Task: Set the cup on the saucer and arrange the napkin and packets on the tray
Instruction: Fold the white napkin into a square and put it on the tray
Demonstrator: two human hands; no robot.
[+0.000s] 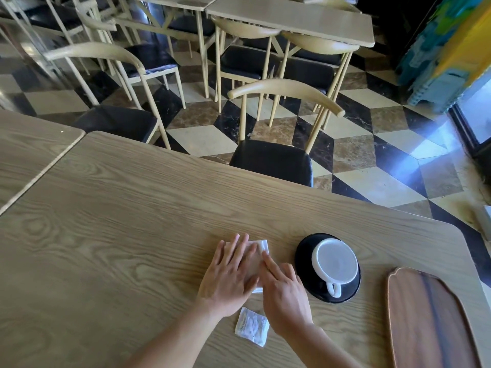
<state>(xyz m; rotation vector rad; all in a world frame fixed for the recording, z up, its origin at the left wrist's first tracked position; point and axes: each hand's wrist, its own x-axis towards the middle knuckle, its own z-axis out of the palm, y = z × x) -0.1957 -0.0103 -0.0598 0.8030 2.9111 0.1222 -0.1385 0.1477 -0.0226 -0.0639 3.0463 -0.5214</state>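
Note:
A white napkin [263, 246] lies flat on the wooden table, mostly covered by my hands. My left hand [230, 272] presses on it palm down with fingers spread. My right hand [284, 293] rests on its right edge, fingers extended along it. To the right, a white cup [335, 262] stands on a black saucer [303, 253], its handle pointing toward me. A white printed packet [252, 326] lies on the table between my forearms. The brown wooden tray [425, 320] sits at the table's right end and holds nothing that I can see.
A black-seated chair [271, 158] stands at the table's far edge. A second table [32, 144] abuts on the left. More chairs and tables stand behind on the chequered floor.

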